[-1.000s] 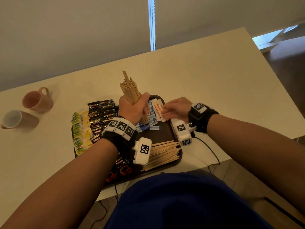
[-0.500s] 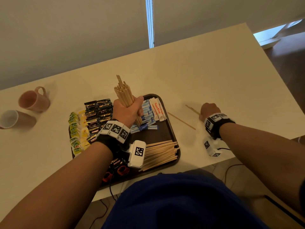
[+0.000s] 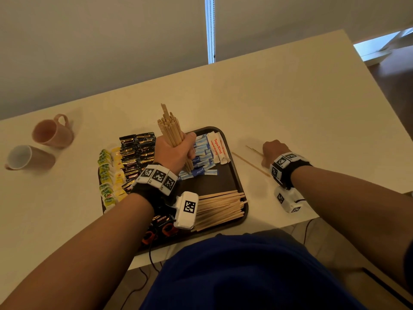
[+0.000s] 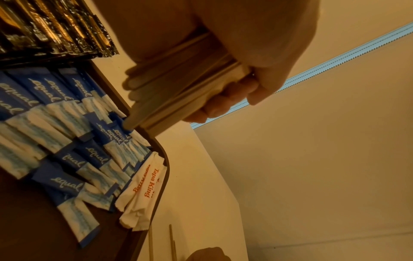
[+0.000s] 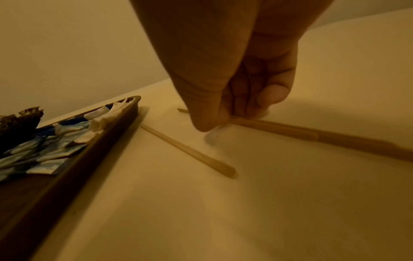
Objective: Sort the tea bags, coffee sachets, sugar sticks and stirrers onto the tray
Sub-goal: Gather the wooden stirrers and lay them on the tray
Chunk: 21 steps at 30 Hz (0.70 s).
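1. The left hand (image 3: 176, 153) is wrapped in a fist round a thick bundle of flat pale wooden stirrers (image 3: 169, 126). Their long axis stands nearly upright at the middle of the head view, tops leaning slightly toward the upper left, lower ends down over the blue sugar sticks (image 3: 202, 156).
2. In the left wrist view the bundle's bottom ends (image 4: 156, 113) hang just above the rim of the dark brown rounded plastic tray (image 4: 161, 159); whether they touch it cannot be told.
3. The right hand (image 3: 273, 151), right of centre, has its thumb and fingertips (image 5: 271, 96) pinched on a pair of overlapping wooden stirrers (image 5: 290, 130) lying flat on the cream table (image 3: 290, 104), pointing toward the lower right of the right wrist view.
4. A single loose stirrer (image 5: 190, 151) lies flat between the tray and that hand, running diagonally.
5. More stirrers (image 3: 219, 206) are stacked flat at the tray's lower right, partly hidden by the wrist camera.
6. Crinkled black-and-gold coffee sachets (image 3: 137, 148), yellow-green tea bags (image 3: 109, 175) and white paper sugar sticks printed in orange (image 3: 218, 147) lie in rows on the tray.
7. Two pink mugs (image 3: 53, 133) lie on their sides at the left.
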Tool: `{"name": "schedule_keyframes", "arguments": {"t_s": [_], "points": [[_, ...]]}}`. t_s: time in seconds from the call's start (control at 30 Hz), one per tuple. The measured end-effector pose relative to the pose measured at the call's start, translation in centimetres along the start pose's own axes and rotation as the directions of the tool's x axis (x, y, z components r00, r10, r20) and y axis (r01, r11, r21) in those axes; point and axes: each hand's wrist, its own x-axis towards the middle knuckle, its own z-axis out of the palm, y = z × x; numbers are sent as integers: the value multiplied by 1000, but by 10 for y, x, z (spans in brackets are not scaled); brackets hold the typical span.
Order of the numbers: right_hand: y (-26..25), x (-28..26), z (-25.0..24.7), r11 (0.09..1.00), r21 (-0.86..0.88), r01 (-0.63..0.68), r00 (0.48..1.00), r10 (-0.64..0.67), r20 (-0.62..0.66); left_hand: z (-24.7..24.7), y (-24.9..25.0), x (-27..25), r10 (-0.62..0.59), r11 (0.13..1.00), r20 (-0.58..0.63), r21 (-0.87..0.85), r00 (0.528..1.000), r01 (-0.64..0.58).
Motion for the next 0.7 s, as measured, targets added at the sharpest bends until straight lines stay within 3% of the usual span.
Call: {"name": "schedule_keyframes", "arguments": {"t_s": [0.27, 0.47, 0.57, 0.7], "points": [[-3, -6, 3, 999, 28, -21, 999, 22, -36, -1, -3, -2, -21, 999, -11, 28, 1000, 21], [-1, -11, -12, 958, 273, -82, 988, 115, -105, -1, 1, -1, -39, 999, 4, 5, 999, 39], [-17, -18, -34, 874, 483, 55, 970, 68, -233, 1, 3, 0, -69, 998, 30, 3, 997, 69], [-59, -48, -73, 612, 688, 390, 906, -120, -406, 8, 7, 3, -99, 994, 54, -33, 994, 101]]}}
